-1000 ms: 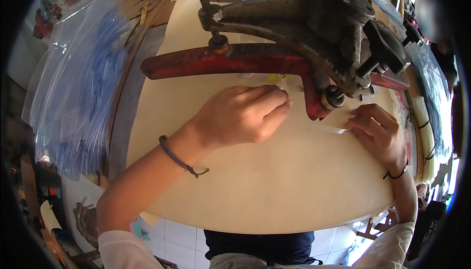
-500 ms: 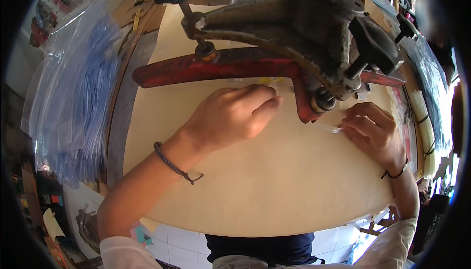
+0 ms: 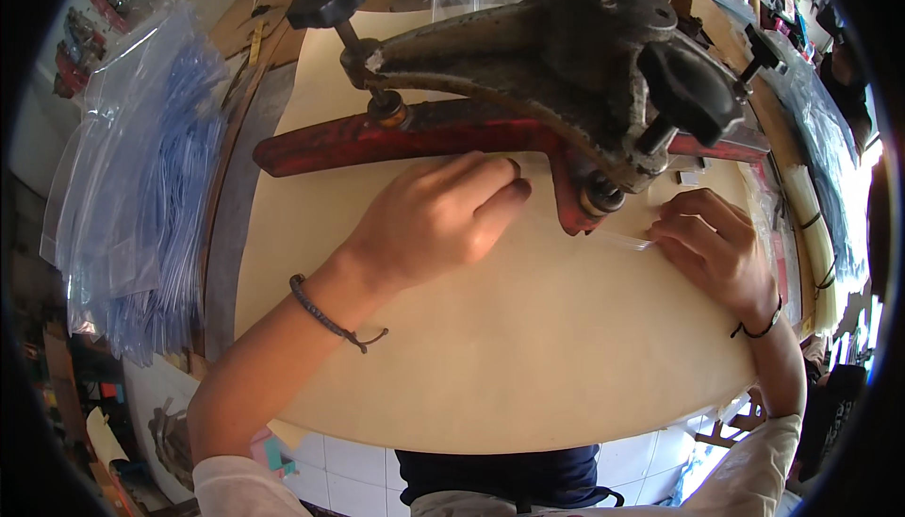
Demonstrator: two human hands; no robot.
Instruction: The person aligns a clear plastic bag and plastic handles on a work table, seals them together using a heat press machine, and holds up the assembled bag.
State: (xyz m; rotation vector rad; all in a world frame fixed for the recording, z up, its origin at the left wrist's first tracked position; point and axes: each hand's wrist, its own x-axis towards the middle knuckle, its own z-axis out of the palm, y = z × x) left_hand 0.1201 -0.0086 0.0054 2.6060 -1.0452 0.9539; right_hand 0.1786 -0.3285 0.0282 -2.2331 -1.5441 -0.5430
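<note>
Right hand (image 3: pixel 712 248) pinches a clear plastic piece (image 3: pixel 633 243); left hand (image 3: pixel 429 211) curls, near side of red bar (image 3: pixel 330 146) — its hold unclear.

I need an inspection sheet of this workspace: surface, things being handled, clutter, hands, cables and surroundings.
Surface: smooth tan sheet, laid flat.
Job's things: thin clear plastic piece; angular red metal-looking bar beneath dark metal machine arm.
Clutter: heaped clear-bluish plastic sleeves, left.
Hands: right hand pinches the plastic piece; left hand is curled near the bar, grip unclear.
Cables: none clearly identifiable.
Surroundings: pale tied bundle, right; white tiled floor, below.
</note>
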